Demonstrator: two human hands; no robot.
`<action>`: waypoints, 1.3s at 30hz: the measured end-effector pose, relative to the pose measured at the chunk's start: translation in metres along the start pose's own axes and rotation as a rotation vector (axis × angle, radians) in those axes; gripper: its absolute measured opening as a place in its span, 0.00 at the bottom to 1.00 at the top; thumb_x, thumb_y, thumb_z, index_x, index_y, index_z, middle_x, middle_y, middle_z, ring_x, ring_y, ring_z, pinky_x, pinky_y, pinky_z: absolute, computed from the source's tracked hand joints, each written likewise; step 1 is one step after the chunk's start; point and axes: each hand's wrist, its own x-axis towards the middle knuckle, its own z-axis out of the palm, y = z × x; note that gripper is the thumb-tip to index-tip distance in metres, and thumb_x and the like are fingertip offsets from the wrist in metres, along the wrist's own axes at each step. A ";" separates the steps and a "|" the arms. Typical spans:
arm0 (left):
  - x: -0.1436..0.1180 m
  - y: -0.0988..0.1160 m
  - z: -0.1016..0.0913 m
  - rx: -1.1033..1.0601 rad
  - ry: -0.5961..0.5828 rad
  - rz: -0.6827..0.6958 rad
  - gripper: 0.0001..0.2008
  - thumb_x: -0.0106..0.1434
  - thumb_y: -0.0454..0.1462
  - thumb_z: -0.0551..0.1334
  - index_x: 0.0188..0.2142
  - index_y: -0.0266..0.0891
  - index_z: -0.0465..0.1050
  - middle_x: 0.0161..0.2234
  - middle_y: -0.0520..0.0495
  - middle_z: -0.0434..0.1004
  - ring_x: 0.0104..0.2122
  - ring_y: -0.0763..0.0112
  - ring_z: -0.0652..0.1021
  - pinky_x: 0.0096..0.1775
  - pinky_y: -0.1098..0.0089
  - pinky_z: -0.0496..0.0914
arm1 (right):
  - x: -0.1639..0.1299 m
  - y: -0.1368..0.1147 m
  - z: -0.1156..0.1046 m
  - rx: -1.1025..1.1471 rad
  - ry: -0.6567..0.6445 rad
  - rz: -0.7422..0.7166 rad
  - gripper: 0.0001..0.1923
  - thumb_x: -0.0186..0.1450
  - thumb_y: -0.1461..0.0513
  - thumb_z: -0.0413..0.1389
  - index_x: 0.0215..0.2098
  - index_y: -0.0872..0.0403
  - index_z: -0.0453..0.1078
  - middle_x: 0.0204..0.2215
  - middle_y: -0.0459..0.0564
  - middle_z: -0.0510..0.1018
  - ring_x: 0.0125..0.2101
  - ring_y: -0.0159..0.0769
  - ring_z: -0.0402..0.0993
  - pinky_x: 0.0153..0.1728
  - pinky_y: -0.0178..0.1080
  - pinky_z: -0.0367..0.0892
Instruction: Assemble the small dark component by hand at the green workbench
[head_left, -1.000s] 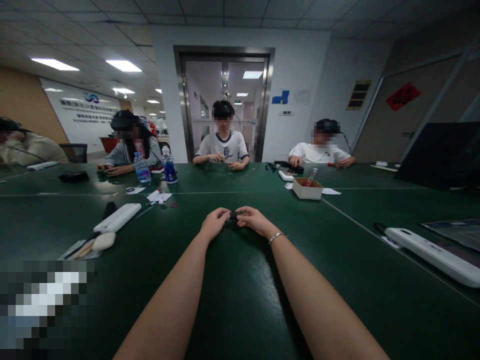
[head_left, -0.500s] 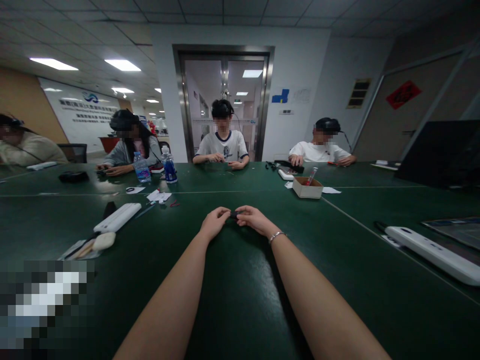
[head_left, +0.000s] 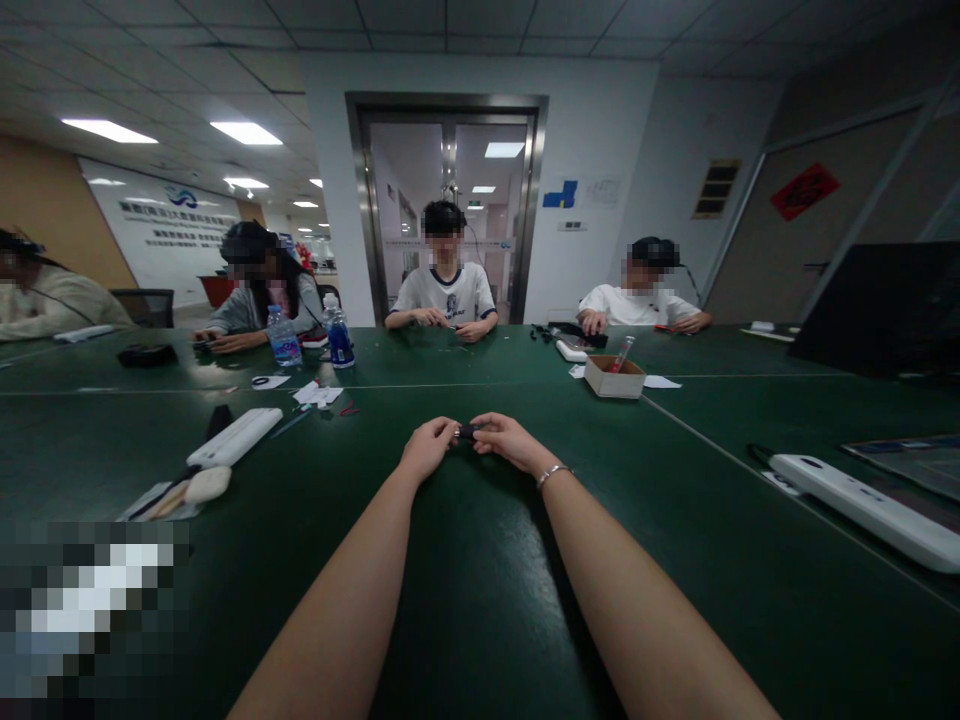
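Between my fingertips, over the middle of the green table [head_left: 480,560], is a small black object [head_left: 466,432] with a short silvery part at its left end. Its exact kind is too small to make out. My left hand [head_left: 430,446] is closed in a pinch at the silvery end. From the other side, my right hand [head_left: 504,440] pinches the black end with thumb and fingers. A silvery bracelet [head_left: 553,474] circles my right wrist. The fingers hide both ends of the object in part.
Left lie a white power bank-like block [head_left: 236,437], a pale rounded item [head_left: 208,485], paper scraps [head_left: 318,394] and two bottles [head_left: 340,336]. Ahead right stands a small open box [head_left: 615,378]; farther right, a long white device [head_left: 862,505]. Several people sit across the table.
More of the small object shows between my hands, its silvery part now visible beside the left fingertips. Both arms stay almost in place.
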 end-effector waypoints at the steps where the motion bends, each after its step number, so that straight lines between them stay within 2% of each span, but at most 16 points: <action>1: 0.000 0.000 0.000 -0.002 0.002 -0.002 0.18 0.60 0.48 0.53 0.41 0.40 0.73 0.33 0.48 0.76 0.32 0.69 0.74 0.36 0.70 0.68 | 0.000 0.000 0.000 0.002 0.000 0.000 0.11 0.58 0.72 0.59 0.39 0.59 0.66 0.23 0.46 0.74 0.23 0.27 0.73 0.25 0.28 0.72; 10: 0.002 -0.003 0.002 -0.035 0.058 0.053 0.14 0.56 0.42 0.59 0.41 0.40 0.74 0.37 0.46 0.76 0.34 0.68 0.74 0.38 0.68 0.68 | -0.001 -0.001 0.001 -0.004 -0.007 -0.016 0.11 0.58 0.72 0.58 0.39 0.59 0.66 0.22 0.46 0.74 0.22 0.26 0.73 0.26 0.27 0.71; 20: 0.000 -0.001 0.001 -0.083 -0.001 0.073 0.15 0.59 0.46 0.57 0.39 0.39 0.73 0.35 0.46 0.77 0.35 0.67 0.76 0.37 0.68 0.68 | -0.002 -0.001 0.001 -0.011 -0.005 -0.010 0.10 0.59 0.72 0.58 0.39 0.59 0.66 0.22 0.45 0.74 0.22 0.26 0.72 0.25 0.27 0.71; 39: -0.001 0.003 -0.001 -0.017 -0.020 0.028 0.19 0.60 0.49 0.53 0.37 0.38 0.73 0.26 0.48 0.76 0.26 0.71 0.73 0.31 0.71 0.66 | -0.003 -0.002 0.002 -0.035 -0.013 -0.014 0.13 0.56 0.71 0.61 0.39 0.58 0.67 0.23 0.45 0.73 0.24 0.27 0.73 0.27 0.29 0.71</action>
